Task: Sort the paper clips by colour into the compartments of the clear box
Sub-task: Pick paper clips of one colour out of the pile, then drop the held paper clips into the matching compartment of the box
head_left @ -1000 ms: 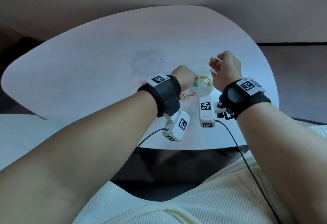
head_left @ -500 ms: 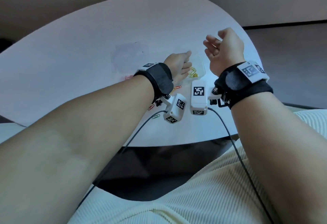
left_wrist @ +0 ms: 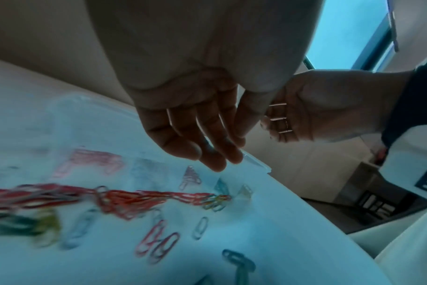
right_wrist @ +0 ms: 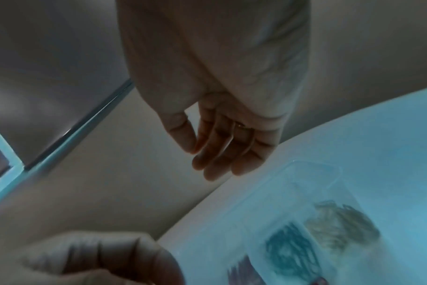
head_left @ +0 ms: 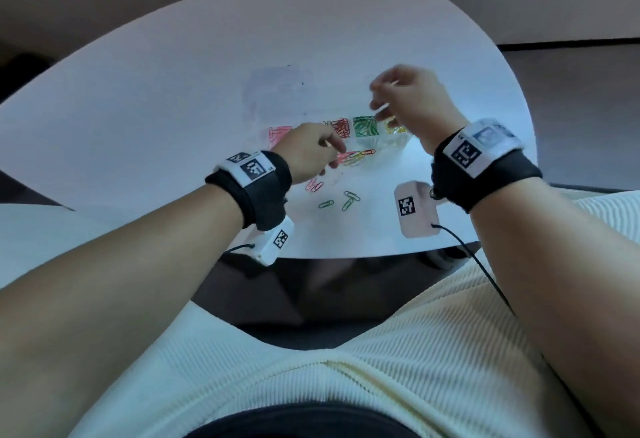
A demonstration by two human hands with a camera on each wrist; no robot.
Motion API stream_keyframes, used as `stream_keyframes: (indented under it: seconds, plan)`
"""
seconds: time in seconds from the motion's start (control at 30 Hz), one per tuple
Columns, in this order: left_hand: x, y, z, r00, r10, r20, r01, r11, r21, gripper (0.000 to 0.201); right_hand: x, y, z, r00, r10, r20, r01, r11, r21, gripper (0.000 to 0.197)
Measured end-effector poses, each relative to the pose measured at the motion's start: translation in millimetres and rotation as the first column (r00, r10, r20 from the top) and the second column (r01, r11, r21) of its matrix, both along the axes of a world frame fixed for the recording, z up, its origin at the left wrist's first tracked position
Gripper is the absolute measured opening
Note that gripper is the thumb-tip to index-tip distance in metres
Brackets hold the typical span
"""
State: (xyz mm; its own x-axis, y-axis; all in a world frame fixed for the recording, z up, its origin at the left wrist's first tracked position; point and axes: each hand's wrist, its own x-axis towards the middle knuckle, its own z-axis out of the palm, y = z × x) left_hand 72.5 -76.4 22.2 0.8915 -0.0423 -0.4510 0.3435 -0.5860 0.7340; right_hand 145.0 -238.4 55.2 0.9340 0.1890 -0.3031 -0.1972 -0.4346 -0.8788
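The clear box [head_left: 377, 144] lies on the white table [head_left: 173, 91], with pink clips [head_left: 278, 134], red clips [head_left: 341, 128], green clips [head_left: 365, 126] and yellow clips [head_left: 393, 127] in separate compartments. A mixed heap of loose clips [head_left: 356, 157] lies just in front of it. My left hand [head_left: 311, 153] hovers at the heap's left edge, fingers straight and empty in the left wrist view [left_wrist: 202, 135]. My right hand [head_left: 405, 102] hangs blurred above the box's right end, fingers relaxed and holding nothing [right_wrist: 219, 150].
Pink clips [head_left: 314, 185] and green clips [head_left: 349, 200] are scattered on the table nearer to me. The table's front edge runs just below the wrists, with my lap in cream cloth [head_left: 346, 385] beneath. A cable [head_left: 485, 271] trails from the right wrist camera.
My right hand held a clip pinched above the box, then lifted and opened; it now hangs empty over the right end. My left hand moved off the box toward the loose heap.
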Motion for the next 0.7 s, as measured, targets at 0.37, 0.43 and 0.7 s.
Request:
stream_keyframes:
  seconds: [0.37,0.43,0.7]
  plan:
    - [-80.2,9.8,-49.3,0.968,-0.229,-0.104,0.249,0.928,0.276,0.022,-57.3,14.9,-70.6,0.832,0.54,-0.127,-0.475,0.576,-0.665,0.019]
    - [-81.0,2.3,-56.0,0.971,-0.231,-0.059,0.239,0.934,0.264,0.024,-57.2,16.4,-76.2,0.856,0.511,-0.074,-0.42,0.606,-0.675,0.018]
    - [-61.9,-0.4,-74.2,0.925,-0.366,0.097,0.298,0.862,0.41,0.041,-55.3,23.3,-93.9,0.867,0.493,-0.073,-0.38,0.561,-0.735,0.016]
